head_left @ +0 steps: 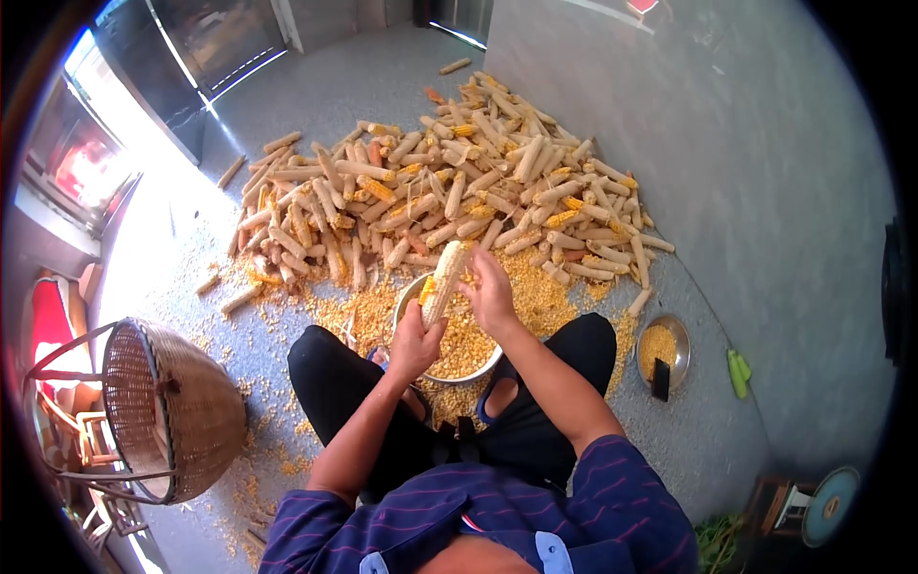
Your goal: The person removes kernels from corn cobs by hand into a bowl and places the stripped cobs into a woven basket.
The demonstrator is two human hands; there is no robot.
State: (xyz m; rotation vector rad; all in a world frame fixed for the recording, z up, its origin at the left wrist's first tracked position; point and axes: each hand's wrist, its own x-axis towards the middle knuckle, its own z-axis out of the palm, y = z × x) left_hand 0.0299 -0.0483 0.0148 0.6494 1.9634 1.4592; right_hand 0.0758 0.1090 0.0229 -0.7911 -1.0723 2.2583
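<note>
One cob (446, 279), mostly bare with some yellow corn on it, is up above the big bowl (461, 381). The left hand (418, 342) has its fingers wrapped around the low end. The right hand (491, 292) has bent fingers by the top; I cannot tell if they grip it. Past the big bowl is a heap of cobs (430, 196), too many to count. Loose corn (547, 308) lies around it. Two knees (320, 359) stand in the way beside it. To its right are one small bowl (682, 346) and two green things (737, 373); to its left, one basket (206, 407).
</note>
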